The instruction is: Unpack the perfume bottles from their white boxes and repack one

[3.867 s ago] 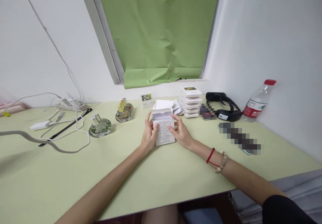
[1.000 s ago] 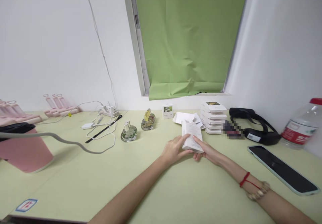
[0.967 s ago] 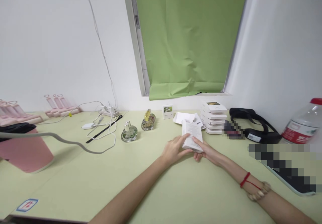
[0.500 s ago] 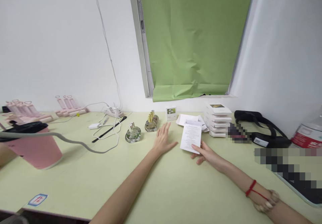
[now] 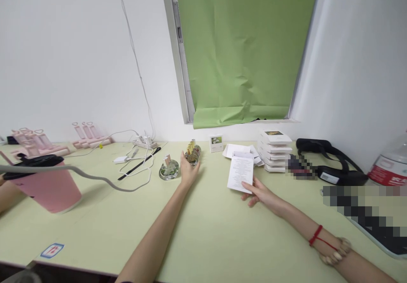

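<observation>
My left hand point(image 5: 190, 170) reaches around the front bottle of a row of glass bottles point(image 5: 192, 152) with gold caps, thumb and fingers on either side of it; whether it grips is unclear. A single round glass bottle point(image 5: 169, 168) with a silvery cap stands just left of that hand. In my right hand point(image 5: 259, 193) is a white printed box point(image 5: 241, 173), pinched at its lower right corner. Behind the box lie flat white cartons point(image 5: 237, 149). Near the wall stands a small white box point(image 5: 216, 143) with a flower picture.
Stacked white boxes point(image 5: 275, 151) stand at the back right, beside a black headset point(image 5: 341, 170) and a bottle with a red label point(image 5: 389, 168). On the left are a pink cup point(image 5: 51, 190), white cables point(image 5: 140, 158) and pink objects point(image 5: 90, 134). Another person's arm shows at the left edge.
My left hand has moved left onto the row of bottles, its fingers now around the front one. My right hand holds the printed box in nearly the same place.
</observation>
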A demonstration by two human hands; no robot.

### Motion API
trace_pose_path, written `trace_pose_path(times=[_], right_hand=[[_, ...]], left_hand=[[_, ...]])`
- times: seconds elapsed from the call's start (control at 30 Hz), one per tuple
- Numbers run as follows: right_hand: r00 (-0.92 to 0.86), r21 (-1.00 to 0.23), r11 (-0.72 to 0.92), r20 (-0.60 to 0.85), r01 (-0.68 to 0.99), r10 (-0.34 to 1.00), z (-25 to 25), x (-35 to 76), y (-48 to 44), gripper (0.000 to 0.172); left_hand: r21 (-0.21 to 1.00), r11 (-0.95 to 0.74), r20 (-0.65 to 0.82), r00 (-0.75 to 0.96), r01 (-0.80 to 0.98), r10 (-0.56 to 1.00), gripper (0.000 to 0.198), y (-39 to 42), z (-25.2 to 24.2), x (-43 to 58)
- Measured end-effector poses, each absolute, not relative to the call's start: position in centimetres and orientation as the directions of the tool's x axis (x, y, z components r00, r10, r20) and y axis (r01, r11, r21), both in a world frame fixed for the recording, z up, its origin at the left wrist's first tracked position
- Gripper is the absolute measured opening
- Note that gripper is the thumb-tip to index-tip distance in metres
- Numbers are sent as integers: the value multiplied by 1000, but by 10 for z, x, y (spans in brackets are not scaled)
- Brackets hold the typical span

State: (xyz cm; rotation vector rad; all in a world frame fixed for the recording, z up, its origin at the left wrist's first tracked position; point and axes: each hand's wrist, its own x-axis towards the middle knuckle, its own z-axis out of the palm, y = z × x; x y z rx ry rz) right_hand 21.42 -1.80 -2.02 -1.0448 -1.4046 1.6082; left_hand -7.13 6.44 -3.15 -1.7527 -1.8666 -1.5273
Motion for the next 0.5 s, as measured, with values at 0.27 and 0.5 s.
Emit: trace_pose_path(times=[0.27,0.5], right_hand=[[-406,-993,-113,-96,-18,909,-24,215,-16,57],[-409,-994,-109,-93,-15,908,-21,215,-18,59]], left_hand=[[529,-68,658,-359,846,662,67,63,-26,-73],[678,-105,555,-414,727,722,74,69,-24,-76]])
